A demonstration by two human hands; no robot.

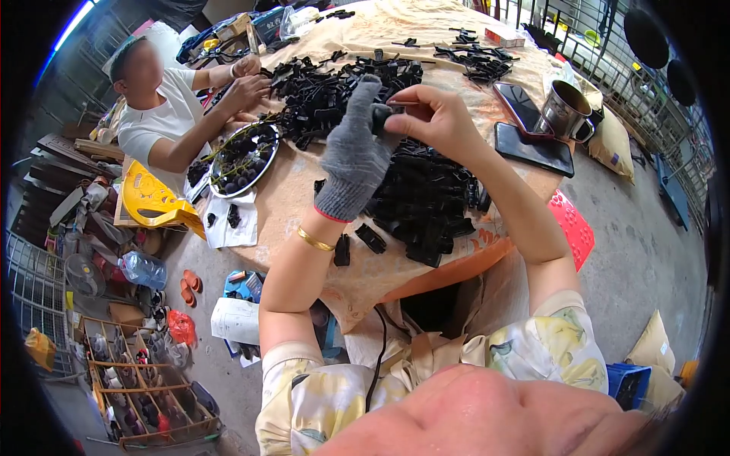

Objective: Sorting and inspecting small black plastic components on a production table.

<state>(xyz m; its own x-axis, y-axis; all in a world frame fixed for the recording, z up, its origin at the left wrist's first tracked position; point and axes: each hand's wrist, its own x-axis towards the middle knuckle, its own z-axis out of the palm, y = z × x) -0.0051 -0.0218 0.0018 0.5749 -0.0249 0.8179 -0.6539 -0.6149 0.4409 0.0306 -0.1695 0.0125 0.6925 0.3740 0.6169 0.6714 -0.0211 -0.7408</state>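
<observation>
My left hand (356, 156), in a grey knit glove with a red-edged cuff, is closed around a small black plastic part (380, 115) above the table. The bare thumb and forefinger of my right hand (439, 120) pinch at the same part from the right; the exact contact is too small to make out. Beneath and in front of my hands lie many similar black parts (426, 201), laid close together. Beyond my left hand spreads a loose heap of black pieces (312, 95).
A peach patterned cloth (304, 220) covers the table. At the left sit a plate of dark grapes (245, 158) and a person in white (163, 106) with hands at the heap. Two phones (534, 149) and a metal mug (566, 110) stand right. A red stool (570, 228) is beside the table.
</observation>
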